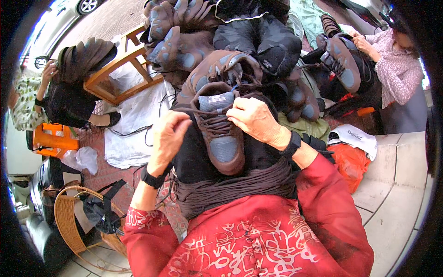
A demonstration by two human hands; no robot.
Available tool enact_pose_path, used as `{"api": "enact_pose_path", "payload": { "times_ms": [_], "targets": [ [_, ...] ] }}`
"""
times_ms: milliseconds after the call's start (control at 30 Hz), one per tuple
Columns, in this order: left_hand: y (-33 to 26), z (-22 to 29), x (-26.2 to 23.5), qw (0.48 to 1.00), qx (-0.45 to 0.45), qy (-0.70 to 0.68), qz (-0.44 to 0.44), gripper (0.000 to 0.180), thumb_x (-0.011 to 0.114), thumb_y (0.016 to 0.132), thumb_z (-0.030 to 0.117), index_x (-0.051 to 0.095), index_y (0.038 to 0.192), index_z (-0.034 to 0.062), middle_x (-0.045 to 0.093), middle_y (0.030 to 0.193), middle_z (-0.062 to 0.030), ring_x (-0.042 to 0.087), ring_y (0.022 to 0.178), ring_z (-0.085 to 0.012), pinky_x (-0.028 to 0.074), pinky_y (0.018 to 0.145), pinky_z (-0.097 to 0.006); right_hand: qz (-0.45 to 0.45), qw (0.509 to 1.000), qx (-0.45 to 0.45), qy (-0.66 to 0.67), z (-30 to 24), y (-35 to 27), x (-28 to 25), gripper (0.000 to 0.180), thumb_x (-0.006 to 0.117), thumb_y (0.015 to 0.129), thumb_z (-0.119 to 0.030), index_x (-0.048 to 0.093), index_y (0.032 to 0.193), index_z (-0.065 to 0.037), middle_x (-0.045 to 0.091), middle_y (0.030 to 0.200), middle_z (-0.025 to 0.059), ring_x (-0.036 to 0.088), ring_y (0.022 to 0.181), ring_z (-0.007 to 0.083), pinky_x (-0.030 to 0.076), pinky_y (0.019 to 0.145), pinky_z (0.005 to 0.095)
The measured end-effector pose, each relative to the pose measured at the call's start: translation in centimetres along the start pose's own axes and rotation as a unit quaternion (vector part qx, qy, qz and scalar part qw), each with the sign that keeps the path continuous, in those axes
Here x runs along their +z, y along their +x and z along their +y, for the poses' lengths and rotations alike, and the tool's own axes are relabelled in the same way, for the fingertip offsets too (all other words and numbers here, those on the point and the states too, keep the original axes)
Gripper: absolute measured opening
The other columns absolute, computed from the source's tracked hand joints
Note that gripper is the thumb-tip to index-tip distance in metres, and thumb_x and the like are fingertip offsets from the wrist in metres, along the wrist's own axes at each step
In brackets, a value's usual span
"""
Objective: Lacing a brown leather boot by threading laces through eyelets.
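A brown and grey-blue lace-up shoe (pixel 224 150) rests on my lap, toe toward me, with dark laces (pixel 216 125) threaded across its tongue. My right hand (pixel 258 119) is closed in a pinch at the right-hand eyelet edge, on the shoelace. To the left of the shoe, apart from it, my left hand (pixel 170 137) is raised with fingers curled together; whatever is between them is too small to make out. Across my lap, below the toe, lies a thick bundle of dark shoelaces (pixel 235 189). Just beyond the shoe sits a stack of similar brown shoes (pixel 196 76).
More shoes (pixel 177 51) and black shoes (pixel 258 44) are heaped ahead. One person (pixel 397 69) at right handles a shoe; another (pixel 30 99) at left holds stacked shoes. Around me are a wooden frame (pixel 99 90), orange stool (pixel 54 141), wicker chair (pixel 69 231) and orange bag (pixel 349 164).
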State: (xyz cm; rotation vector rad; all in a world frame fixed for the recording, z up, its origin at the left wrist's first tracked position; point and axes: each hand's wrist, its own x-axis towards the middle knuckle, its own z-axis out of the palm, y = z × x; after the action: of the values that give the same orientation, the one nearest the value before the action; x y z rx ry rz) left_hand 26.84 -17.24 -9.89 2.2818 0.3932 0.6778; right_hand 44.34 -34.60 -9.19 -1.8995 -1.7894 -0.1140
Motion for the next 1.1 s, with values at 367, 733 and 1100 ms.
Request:
{"api": "enact_pose_path", "payload": {
  "times_ms": [367, 733, 1100],
  "targets": [
    [-0.1, 2.9, 1.6, 0.996, -0.013, -0.074, -0.051, 0.008, 0.064, 0.074, 0.004, 0.061, 0.081, 0.0012, 0.059, 0.071, -0.0105, 0.058, 0.064, -0.0226, 0.045, 0.060, -0.031, -0.012, 0.995, 0.027, 0.099, -4.3, -0.8, 0.4, 0.012, 0.061, 0.072, -0.012, 0.052, 0.075, -0.006, 0.049, 0.073, 0.0104, 0.056, 0.064, 0.0272, 0.047, 0.057, 0.0358],
    [4.1, 4.5, 5.0, 0.961, -0.089, 0.049, -0.257, 0.026, 0.068, 0.071, 0.026, 0.067, 0.077, 0.0014, 0.061, 0.064, -0.0166, 0.061, 0.057, -0.0244, 0.046, 0.055, -0.033, 0.004, 0.991, -0.092, -0.098, -5.4, -1.6, 0.5, 0.006, 0.053, 0.067, -0.012, 0.052, 0.068, -0.007, 0.049, 0.071, 0.0068, 0.053, 0.067, 0.0190, 0.044, 0.058, 0.0298],
    [-1.4, 7.1, 4.0, 0.957, 0.125, -0.021, -0.260, 0.012, 0.064, 0.071, 0.012, 0.055, 0.071, 0.0044, 0.051, 0.065, -0.0093, 0.056, 0.060, -0.0267, 0.045, 0.054, -0.037, -0.068, 0.914, 0.330, 0.227, -0.3, -1.2, -0.3, 0.034, 0.064, 0.077, -0.034, 0.063, 0.070, 0.000, 0.061, 0.064, 0.0153, 0.061, 0.057, 0.0256, 0.045, 0.053, 0.0352]
  ]
}}
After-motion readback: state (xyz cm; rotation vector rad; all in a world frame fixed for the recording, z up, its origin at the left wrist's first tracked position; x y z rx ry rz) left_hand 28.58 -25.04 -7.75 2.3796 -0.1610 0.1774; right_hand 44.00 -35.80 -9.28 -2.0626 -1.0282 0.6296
